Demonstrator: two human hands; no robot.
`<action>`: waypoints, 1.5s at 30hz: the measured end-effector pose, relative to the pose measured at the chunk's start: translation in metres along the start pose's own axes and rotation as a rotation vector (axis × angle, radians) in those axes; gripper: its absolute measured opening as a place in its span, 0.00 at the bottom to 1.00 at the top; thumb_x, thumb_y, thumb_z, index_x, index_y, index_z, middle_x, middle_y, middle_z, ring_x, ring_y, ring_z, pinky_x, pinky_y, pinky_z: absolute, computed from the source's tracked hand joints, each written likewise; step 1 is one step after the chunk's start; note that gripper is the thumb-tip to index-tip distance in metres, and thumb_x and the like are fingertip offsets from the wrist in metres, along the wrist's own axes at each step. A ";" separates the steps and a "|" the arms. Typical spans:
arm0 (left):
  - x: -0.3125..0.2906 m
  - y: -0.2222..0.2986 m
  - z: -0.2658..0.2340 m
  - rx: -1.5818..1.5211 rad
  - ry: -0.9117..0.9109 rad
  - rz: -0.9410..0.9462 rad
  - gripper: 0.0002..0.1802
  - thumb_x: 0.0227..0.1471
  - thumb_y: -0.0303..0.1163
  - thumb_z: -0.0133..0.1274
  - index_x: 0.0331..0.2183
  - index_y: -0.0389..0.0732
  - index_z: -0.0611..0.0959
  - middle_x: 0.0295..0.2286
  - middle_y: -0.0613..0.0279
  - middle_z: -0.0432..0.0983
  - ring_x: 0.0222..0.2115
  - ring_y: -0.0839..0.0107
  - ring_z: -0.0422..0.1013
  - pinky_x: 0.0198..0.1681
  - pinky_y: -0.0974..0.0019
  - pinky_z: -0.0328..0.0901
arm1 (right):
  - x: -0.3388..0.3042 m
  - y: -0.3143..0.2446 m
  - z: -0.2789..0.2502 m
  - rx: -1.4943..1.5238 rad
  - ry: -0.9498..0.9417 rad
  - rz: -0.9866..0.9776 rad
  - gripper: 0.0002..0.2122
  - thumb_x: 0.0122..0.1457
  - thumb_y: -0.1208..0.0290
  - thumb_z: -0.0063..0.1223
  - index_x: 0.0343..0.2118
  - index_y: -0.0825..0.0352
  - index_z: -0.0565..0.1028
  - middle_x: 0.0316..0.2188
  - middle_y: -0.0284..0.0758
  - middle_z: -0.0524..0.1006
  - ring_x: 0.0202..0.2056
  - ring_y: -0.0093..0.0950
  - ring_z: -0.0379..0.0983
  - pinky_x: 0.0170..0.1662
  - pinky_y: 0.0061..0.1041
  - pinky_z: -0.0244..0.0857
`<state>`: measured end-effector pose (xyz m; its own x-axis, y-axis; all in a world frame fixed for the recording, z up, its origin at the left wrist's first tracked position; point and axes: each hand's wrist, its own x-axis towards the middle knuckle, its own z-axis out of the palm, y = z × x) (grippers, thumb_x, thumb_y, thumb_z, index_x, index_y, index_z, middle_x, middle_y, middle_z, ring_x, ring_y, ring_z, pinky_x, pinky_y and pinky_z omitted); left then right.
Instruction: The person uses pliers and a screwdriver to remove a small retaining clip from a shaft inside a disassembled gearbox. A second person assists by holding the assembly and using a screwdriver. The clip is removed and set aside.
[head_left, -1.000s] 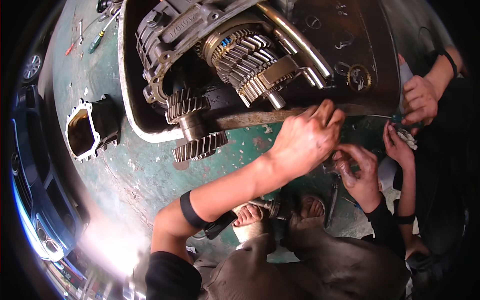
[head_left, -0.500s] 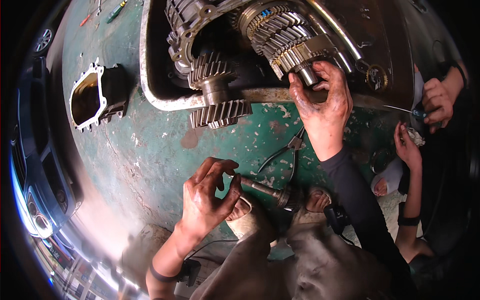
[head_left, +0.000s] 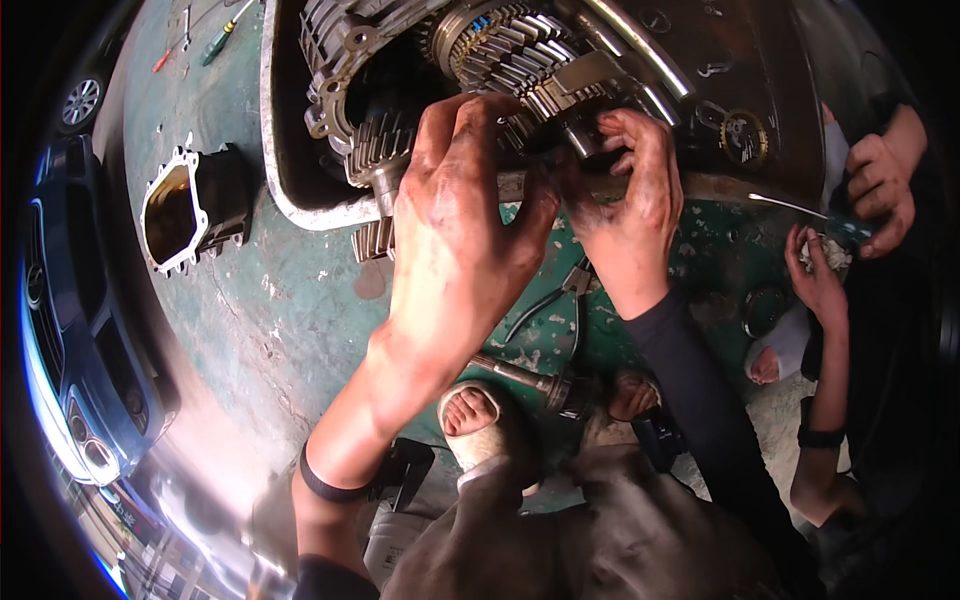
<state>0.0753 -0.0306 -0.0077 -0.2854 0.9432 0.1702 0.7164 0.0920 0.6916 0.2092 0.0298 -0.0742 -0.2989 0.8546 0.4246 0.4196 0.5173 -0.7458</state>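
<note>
A gear shaft with several stacked helical gears lies tilted in the metal tray, its bare end toward me. My right hand is at that end, curled fingers on its right side and thumb on its left, closed around it; the exact contact is dark. My left hand reaches over the tray rim to the left side of the lowest gear. Its fingers and thumb are apart, with the fingertips partly hidden. Behind its wrist, a second gear shaft rests over the rim, partly covered.
The tray also holds a gearbox casing, steel rods and a ring. Pliers and a splined shaft lie by my feet. An open housing stands left. At right, another person's hands hold a screwdriver and rag.
My left hand has risen from above my foot to the gears in the tray. My right hand stays at the shaft's end. The whole view has shifted slightly.
</note>
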 end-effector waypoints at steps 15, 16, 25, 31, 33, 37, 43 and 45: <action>0.006 -0.014 0.019 0.133 0.103 0.019 0.21 0.46 0.27 0.59 0.43 0.38 0.72 0.32 0.47 0.71 0.26 0.46 0.73 0.26 0.51 0.68 | 0.005 0.011 -0.022 0.247 -0.148 0.310 0.20 0.54 0.84 0.54 0.51 0.71 0.70 0.40 0.40 0.78 0.27 0.19 0.75 0.30 0.19 0.70; 0.005 -0.014 0.019 0.131 0.108 0.019 0.20 0.45 0.27 0.59 0.42 0.38 0.72 0.32 0.47 0.71 0.26 0.46 0.73 0.26 0.51 0.68 | 0.007 0.012 -0.020 0.128 -0.120 0.195 0.18 0.54 0.83 0.56 0.49 0.71 0.72 0.37 0.39 0.79 0.25 0.19 0.74 0.28 0.18 0.69; -0.003 -0.013 0.018 0.168 0.091 0.043 0.13 0.45 0.31 0.60 0.31 0.39 0.74 0.26 0.52 0.71 0.24 0.51 0.73 0.24 0.55 0.68 | 0.029 0.016 -0.021 -0.044 -0.039 -0.095 0.10 0.49 0.78 0.61 0.36 0.69 0.77 0.29 0.40 0.79 0.28 0.39 0.77 0.30 0.29 0.71; 0.003 -0.010 0.017 0.257 0.077 0.105 0.14 0.46 0.36 0.60 0.29 0.37 0.74 0.25 0.52 0.72 0.22 0.53 0.73 0.23 0.57 0.69 | 0.034 0.015 -0.022 -0.126 -0.107 -0.155 0.10 0.47 0.79 0.61 0.34 0.68 0.74 0.27 0.37 0.78 0.27 0.38 0.76 0.30 0.31 0.71; 0.004 -0.009 0.017 0.281 0.064 0.127 0.15 0.46 0.36 0.60 0.27 0.37 0.74 0.25 0.52 0.72 0.21 0.53 0.74 0.22 0.57 0.69 | 0.037 0.015 -0.021 -0.152 -0.118 -0.175 0.11 0.46 0.78 0.61 0.33 0.67 0.73 0.26 0.36 0.78 0.26 0.39 0.76 0.29 0.32 0.70; 0.004 -0.010 0.017 0.281 0.039 0.119 0.14 0.45 0.36 0.61 0.26 0.37 0.75 0.24 0.53 0.72 0.21 0.54 0.74 0.23 0.58 0.70 | 0.039 0.014 -0.021 -0.194 -0.115 -0.193 0.11 0.46 0.76 0.62 0.33 0.65 0.73 0.24 0.34 0.77 0.25 0.38 0.75 0.28 0.33 0.69; 0.001 -0.008 0.017 0.183 0.062 0.092 0.13 0.43 0.31 0.61 0.29 0.36 0.74 0.26 0.51 0.73 0.22 0.53 0.74 0.22 0.57 0.69 | 0.039 0.015 -0.021 -0.207 -0.135 -0.164 0.11 0.46 0.75 0.62 0.33 0.65 0.73 0.23 0.34 0.77 0.25 0.38 0.76 0.28 0.34 0.69; -0.008 0.003 0.016 0.141 0.039 0.020 0.14 0.44 0.28 0.59 0.32 0.34 0.74 0.28 0.50 0.73 0.24 0.52 0.73 0.22 0.55 0.69 | 0.040 0.015 -0.021 -0.203 -0.140 -0.161 0.11 0.46 0.75 0.62 0.33 0.65 0.73 0.24 0.34 0.77 0.25 0.38 0.76 0.28 0.34 0.69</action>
<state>0.0898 -0.0331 -0.0179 -0.2923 0.9325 0.2123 0.8039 0.1194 0.5827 0.2214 0.0724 -0.0577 -0.4849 0.7538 0.4434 0.5162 0.6560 -0.5507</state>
